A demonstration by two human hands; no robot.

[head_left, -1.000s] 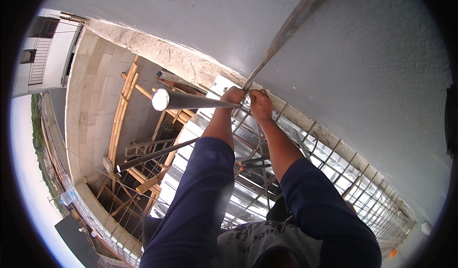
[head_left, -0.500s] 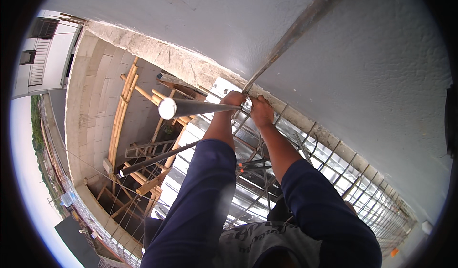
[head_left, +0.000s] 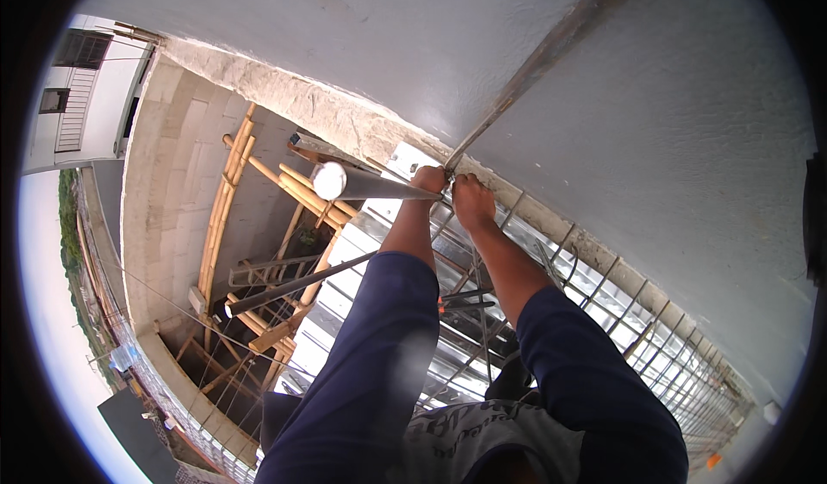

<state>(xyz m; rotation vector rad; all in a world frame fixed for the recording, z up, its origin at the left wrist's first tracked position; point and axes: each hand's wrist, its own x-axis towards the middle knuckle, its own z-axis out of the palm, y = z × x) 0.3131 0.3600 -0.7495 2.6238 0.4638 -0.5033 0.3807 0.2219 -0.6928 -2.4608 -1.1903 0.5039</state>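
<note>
Both my hands meet at the rebar mesh along the foot of the grey wall. My left hand (head_left: pixel 428 178) is closed beside the spot where a rusty steel bar (head_left: pixel 508 96) comes down to the mesh. My right hand (head_left: pixel 473 199) is closed just right of it, knuckles up. Whatever the fingers of either hand pinch is too small or hidden to make out. A grey pipe (head_left: pixel 379 189) with a pale round end rises toward me, crossing in front of my left wrist. Under my forearms spreads a grid of rebar (head_left: pixel 612 299) over shiny metal sheeting (head_left: pixel 345 241).
The smooth grey wall (head_left: pixel 672 122) fills the upper right, with a rough concrete ledge (head_left: pixel 293 100) at its left. Left of the sheeting is a deep opening with bamboo poles (head_left: pixel 226 199). A second dark pipe (head_left: pixel 284 290) juts over it. Rebar continues toward the lower right.
My hands stay together at the same joint, with the fingers slightly shifted. The view has moved a little, and the grey pipe's pale end appears farther right and slightly higher.
</note>
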